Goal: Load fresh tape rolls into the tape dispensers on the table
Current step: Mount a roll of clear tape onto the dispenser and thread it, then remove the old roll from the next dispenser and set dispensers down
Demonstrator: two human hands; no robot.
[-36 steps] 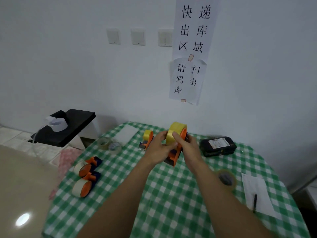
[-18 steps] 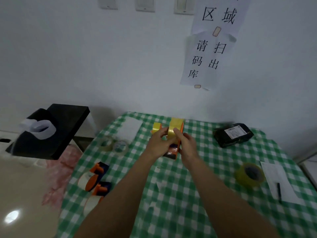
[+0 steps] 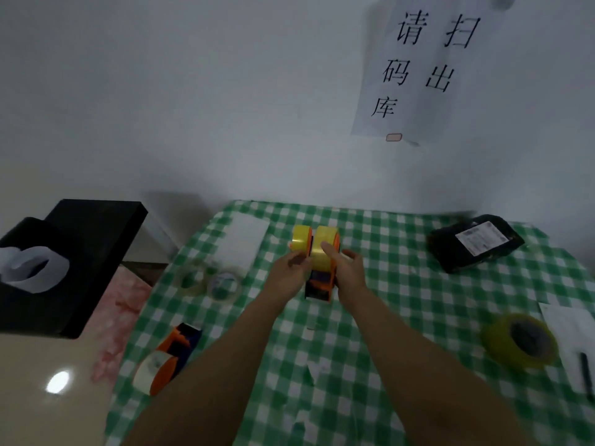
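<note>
Both forearms reach forward over the worktop (image 3: 402, 317), which is covered in green-and-white check, and meet at one orange tape dispenser (image 3: 318, 286) standing near the worktop's middle. I take that dispenser as my landmark.

Left hand (image 3: 288, 273): closed on the dispenser's left side, thumb up against the yellow tape roll (image 3: 323, 249) seated in its top. Right hand (image 3: 349, 272): wrapped on the dispenser's right side, index finger laid across the face of the same roll. The dispenser's dark lower end points toward me. Whether its base touches the cloth I cannot tell; the frame is blurred.

Just behind and left of the landmark stands a second yellow roll on an orange holder (image 3: 301, 241), touching or nearly touching it.

Left of the landmark: two clear tape rolls (image 3: 209, 281) lying flat, side by side. Beyond them, a white paper sheet (image 3: 243, 241). Nearer me on the left, another orange dispenser (image 3: 167, 358) lies on its side with a pale roll loaded in it.

Right of the landmark, near my edge: a loose yellowish roll (image 3: 518, 341) lying flat, beside a sheet of paper with a pen (image 3: 584, 368). Far right, toward the wall: a black parcel (image 3: 475, 241) with a white label.
</note>
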